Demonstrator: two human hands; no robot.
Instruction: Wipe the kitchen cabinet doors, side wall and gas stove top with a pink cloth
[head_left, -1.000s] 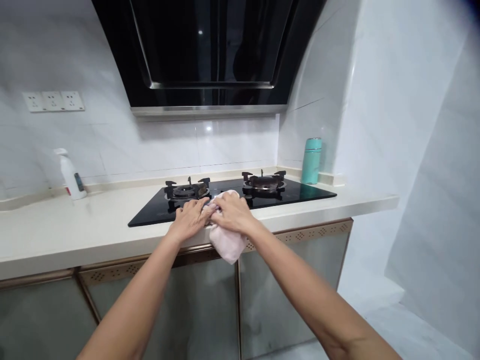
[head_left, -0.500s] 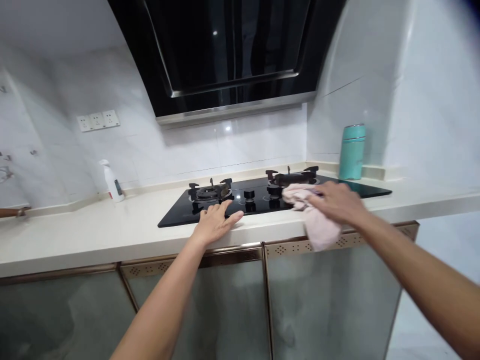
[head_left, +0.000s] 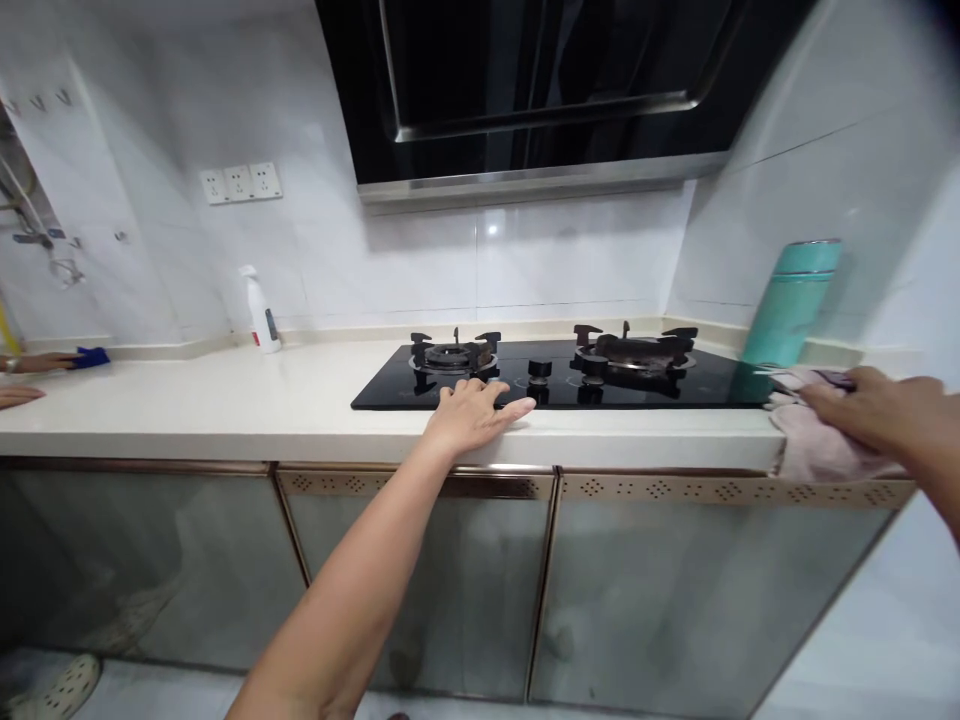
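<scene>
My right hand [head_left: 877, 405] grips a pale pink cloth [head_left: 821, 440] at the right end of the black gas stove [head_left: 510, 385]. Part of the cloth hangs over the counter's front edge. My left hand [head_left: 471, 412] rests with fingers spread at the stove's front edge, below the left burner [head_left: 454, 357] and left of the knobs [head_left: 540, 372]. It holds nothing. The right burner [head_left: 637, 350] lies between my two hands. Just behind the cloth stands a teal flask [head_left: 793, 305].
A white spray bottle [head_left: 261, 312] stands at the back of the white counter [head_left: 187, 400]. At far left another person's hand [head_left: 49, 362] is on a blue cloth [head_left: 91, 357]. The black range hood [head_left: 540, 90] overhangs the stove; cabinet doors [head_left: 645, 590] are below.
My right hand has moved the pink cloth rightward, from beside the right knob to the stove's right end. My left hand stays near the front edge. The view has shifted, showing another person's hands at left.
</scene>
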